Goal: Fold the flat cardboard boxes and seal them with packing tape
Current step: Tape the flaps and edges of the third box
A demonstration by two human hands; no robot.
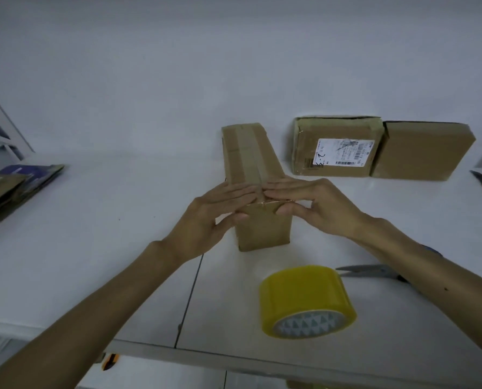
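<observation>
The long cardboard box [251, 158] is lying at the middle of the white table [93, 234], its long axis pointing away from the person, with the far end leaning slightly left. Its brown top seam is being covered by a tape strip. The near end is being pressed by the left hand [217, 211] and right hand [318, 206], fingers straight and flat on top, thumbs against the end face. The flaps being closed, the contents cannot be told. A yellow tape roll [307, 301] is standing nearer the table edge.

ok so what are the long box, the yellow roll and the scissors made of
Long box: matte brown cardboard, by its flat colour and creased edges; a shinier tape strip runs along its top.
Yellow roll: glossy, translucent plastic tape on a pale core, probably card.
Scissors: dull grey blades, likely steel; handles mostly hidden.
</observation>
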